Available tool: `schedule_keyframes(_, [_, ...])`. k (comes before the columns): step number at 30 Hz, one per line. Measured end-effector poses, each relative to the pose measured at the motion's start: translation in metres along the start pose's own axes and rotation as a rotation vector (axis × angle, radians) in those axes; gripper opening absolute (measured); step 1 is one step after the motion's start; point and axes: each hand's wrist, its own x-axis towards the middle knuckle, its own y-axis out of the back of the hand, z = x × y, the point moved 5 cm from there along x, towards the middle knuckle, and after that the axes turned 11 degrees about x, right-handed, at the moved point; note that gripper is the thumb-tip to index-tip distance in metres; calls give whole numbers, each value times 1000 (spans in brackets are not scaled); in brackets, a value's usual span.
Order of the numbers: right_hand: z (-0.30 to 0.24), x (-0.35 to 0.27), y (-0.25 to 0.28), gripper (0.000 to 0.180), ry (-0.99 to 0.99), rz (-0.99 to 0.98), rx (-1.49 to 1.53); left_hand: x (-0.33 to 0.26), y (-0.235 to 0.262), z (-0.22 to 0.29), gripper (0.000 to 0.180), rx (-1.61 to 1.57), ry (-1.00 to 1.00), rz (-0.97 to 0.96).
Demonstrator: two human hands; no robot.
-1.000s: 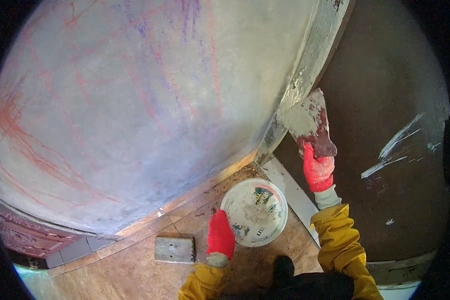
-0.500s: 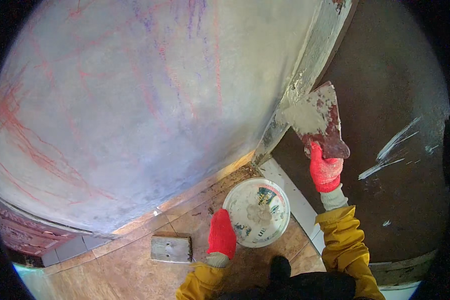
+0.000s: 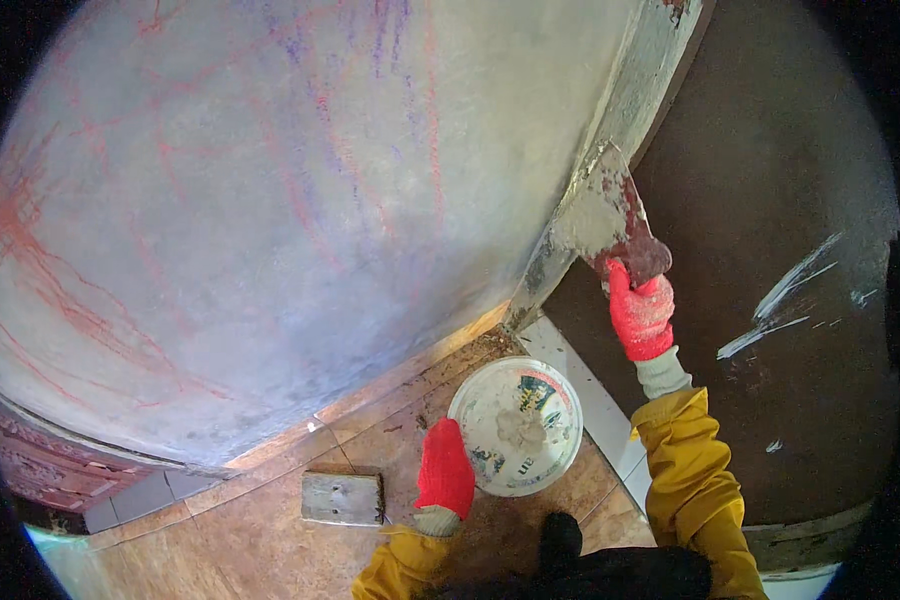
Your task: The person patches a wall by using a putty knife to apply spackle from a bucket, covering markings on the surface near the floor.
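Observation:
My right hand (image 3: 642,312), in a red glove, is closed round a wide dark-red putty knife (image 3: 638,232). Pale grey putty covers much of its blade, whose left side lies against the narrow jamb strip (image 3: 582,180) at the wall's edge. Lower down, my left hand (image 3: 444,470), also red-gloved, is closed at the left rim of a round white bucket lid (image 3: 550,455); its fingers are mostly hidden. A lump of putty (image 3: 518,432) sits in the middle of the lid, among smears.
A grey wall (image 3: 220,220) with red and purple scribbles fills the left. Right stands a dark brown panel (image 3: 770,200) with whitish streaks. A small wooden block (image 3: 342,497) lies on the brown tiled floor (image 3: 260,540). My dark shoe (image 3: 561,538) shows below the lid.
My right hand and the putty knife have moved up and left, bringing the blade further along the jamb strip. The lid has shifted very slightly right; my left hand stays almost still.

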Motion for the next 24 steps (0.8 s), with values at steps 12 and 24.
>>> schedule_keyframes(12, [-31, 50, 24, 28, 129, 152, -27, 2, 2, 2, 43, -11, -4, -14])
schedule_keyframes(24, [-67, 29, 43, 18, -125, 207, 298, -2, 7, 1, 43, -45, 38, -37])
